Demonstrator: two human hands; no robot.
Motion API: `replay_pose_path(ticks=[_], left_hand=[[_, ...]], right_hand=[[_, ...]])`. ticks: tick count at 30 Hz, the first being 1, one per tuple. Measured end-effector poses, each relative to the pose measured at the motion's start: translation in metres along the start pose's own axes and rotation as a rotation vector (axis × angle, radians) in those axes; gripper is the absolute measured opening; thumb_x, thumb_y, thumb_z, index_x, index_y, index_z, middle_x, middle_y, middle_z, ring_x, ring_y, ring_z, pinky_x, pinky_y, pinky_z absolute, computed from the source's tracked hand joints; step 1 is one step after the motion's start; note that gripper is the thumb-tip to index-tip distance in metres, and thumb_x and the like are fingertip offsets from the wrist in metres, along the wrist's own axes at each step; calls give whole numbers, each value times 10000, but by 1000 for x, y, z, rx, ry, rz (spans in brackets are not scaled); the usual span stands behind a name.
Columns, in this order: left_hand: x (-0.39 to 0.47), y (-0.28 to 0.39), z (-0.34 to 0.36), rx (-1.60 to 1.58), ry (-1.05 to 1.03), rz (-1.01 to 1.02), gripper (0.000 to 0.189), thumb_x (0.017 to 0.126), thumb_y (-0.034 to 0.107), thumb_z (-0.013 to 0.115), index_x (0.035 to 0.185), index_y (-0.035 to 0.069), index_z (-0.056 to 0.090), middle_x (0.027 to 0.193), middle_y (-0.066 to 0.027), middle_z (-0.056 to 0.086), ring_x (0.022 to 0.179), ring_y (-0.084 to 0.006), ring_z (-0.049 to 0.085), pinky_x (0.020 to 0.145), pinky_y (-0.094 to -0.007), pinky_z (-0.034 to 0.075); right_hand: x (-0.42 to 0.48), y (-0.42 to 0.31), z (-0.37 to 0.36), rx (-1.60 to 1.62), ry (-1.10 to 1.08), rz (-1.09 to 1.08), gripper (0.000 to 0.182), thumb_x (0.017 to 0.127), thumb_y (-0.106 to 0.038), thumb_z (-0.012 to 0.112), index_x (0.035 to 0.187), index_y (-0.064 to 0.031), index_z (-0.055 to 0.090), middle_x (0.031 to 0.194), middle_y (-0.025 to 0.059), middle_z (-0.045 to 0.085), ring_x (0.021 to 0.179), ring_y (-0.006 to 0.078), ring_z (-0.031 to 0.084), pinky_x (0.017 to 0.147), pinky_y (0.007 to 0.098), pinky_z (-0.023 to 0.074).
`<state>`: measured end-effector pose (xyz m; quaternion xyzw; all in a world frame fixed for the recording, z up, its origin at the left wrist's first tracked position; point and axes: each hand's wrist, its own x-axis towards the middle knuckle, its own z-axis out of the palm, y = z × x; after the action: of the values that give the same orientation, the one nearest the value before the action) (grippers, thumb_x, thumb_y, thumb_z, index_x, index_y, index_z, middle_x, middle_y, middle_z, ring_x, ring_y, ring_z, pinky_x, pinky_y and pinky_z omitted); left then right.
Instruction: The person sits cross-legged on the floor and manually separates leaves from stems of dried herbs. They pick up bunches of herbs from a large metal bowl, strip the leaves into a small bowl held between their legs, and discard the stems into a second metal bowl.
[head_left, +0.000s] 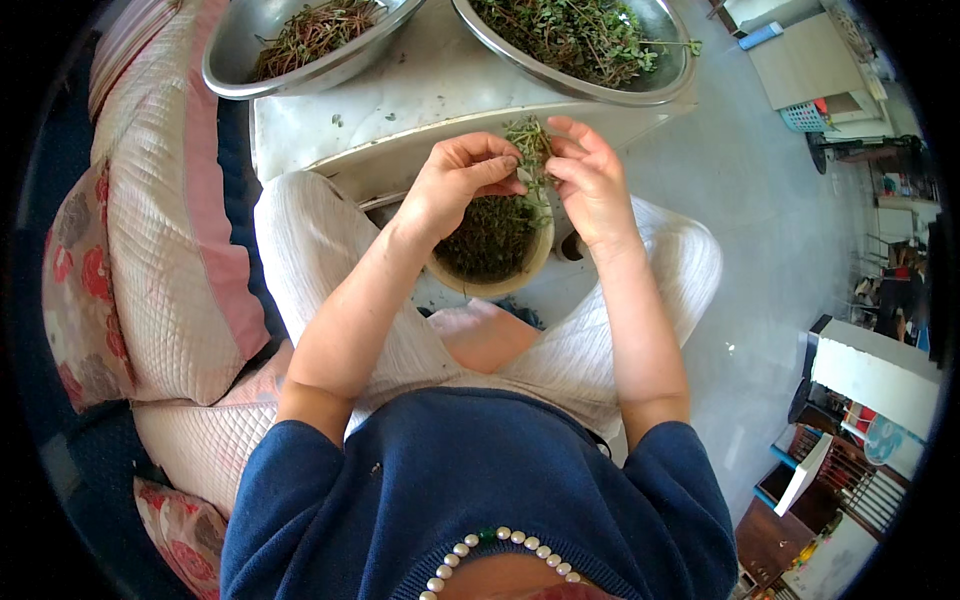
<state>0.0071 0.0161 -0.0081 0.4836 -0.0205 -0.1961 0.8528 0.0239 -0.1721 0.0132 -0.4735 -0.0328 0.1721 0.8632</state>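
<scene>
Between my two hands is a small bunch of green leafy stems (531, 146). My left hand (469, 172) pinches it from the left with thumb and fingers. My right hand (587, 176) meets its other side, the thumb and a finger at the stems and the other fingers spread. Directly below stands a pale round bucket (517, 283) between my knees, with dark green plant scraps (487, 244) inside. On the table ahead, a steel bowl (225, 71) at left holds reddish stems (319, 34). Another steel bowl (517, 64) at right is heaped with leafy green plants (585, 37).
The white marble-look table (420, 75) has a few stray leaves on it; its front edge is just beyond my hands. A quilted sofa cover (161, 247) and floral cushions (82, 285) lie at left. Grey floor (757, 247) extends right towards furniture and a blue basket (804, 118).
</scene>
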Motion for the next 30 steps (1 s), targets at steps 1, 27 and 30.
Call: replay_pose_path(ticks=[1,27,30], left_hand=[[0,1,-3,15,5,-11,107,907,77,558,982,13,598,934,-41,625,841,-148,624,787,-284,535],[-7,3,-6,-73,-99,-201,192,936,133,508,1034,-25,556,880,-126,622,768,-219,656,716,-310,558],[-11,7,-4,50,-80,-213,185,915,136,550,971,-32,605,826,-97,630,731,-171,644,687,-295,556]], right_hand=[[0,-2,1,35,-23,42,403,809,52,575,1202,24,490,1022,109,620,921,167,603,833,288,496],[6,1,-16,-12,152,-53,247,792,-12,683,1014,-32,574,851,59,643,700,146,603,593,226,444],[8,-3,-22,2,172,-94,251,789,-10,685,1013,-32,574,860,63,646,704,147,605,592,225,446]])
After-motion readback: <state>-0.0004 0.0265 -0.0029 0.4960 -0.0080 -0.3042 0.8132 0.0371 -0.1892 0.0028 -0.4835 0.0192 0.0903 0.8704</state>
